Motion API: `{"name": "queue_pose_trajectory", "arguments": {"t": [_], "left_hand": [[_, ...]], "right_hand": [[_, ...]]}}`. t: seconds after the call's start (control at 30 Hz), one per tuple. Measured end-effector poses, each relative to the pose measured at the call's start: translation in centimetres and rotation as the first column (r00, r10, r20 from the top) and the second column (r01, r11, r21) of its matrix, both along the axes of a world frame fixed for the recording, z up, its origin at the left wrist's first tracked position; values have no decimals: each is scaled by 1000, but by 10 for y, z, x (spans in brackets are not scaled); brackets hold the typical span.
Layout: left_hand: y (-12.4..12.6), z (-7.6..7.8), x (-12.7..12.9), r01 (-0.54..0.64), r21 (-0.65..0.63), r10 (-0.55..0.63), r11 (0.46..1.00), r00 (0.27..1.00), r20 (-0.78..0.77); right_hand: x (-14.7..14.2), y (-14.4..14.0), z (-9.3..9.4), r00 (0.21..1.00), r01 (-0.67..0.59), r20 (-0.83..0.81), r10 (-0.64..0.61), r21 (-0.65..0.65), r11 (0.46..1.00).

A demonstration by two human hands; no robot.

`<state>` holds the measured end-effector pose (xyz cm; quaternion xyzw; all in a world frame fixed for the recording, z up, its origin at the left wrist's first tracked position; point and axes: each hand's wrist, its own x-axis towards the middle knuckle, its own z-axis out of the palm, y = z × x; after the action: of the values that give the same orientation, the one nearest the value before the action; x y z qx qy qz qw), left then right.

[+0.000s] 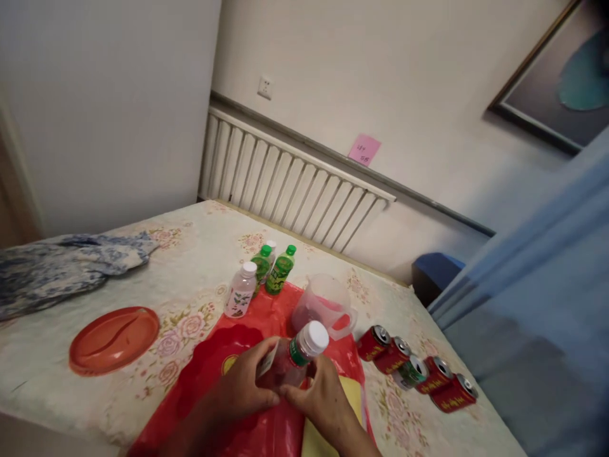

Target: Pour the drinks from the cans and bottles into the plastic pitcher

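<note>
Bottle (297,355): clear, white-capped, green-banded, tilted; gripped on both sides by left hand (242,387) and right hand (323,397), fingers curled.

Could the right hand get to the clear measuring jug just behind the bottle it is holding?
Probably yes. The measuring jug stands just beyond the right hand, with only bare red sheet between them. But both hands are wrapped around the white-capped bottle, so the right one would have to let go first.

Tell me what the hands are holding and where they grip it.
Both hands hold a clear bottle with a white cap: the left hand wraps its body, and the right hand grips its lower part.
</note>
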<state>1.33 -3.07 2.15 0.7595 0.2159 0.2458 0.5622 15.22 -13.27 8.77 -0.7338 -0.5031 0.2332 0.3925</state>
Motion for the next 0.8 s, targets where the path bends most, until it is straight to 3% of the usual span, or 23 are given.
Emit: {"name": "queue_pose_trajectory", "arguments": {"t": [0.17,0.3,0.4,0.53,0.7,0.8], "left_hand": [[-36,8,27,134,-147,-115,980,985,129],[-62,-12,58,110,-115,-103,987,992,67],[-75,-45,82,9,33,-5,999,995,-103],[-82,-87,108,-21,253,71,967,979,-192],[-82,-115,125,-181,497,332,848,914,-232],[-82,-131,126,-191,618,399,763,891,-217]], "right_hand": [[21,-43,11,999,29,14,-30,57,998],[45,-79,19,991,132,28,-133,39,991],[67,-105,23,969,235,62,-237,38,971],[101,-141,20,945,311,65,-319,111,944],[148,-185,5,897,430,44,-441,150,890],[178,-213,-8,848,515,47,-528,160,842]]}}
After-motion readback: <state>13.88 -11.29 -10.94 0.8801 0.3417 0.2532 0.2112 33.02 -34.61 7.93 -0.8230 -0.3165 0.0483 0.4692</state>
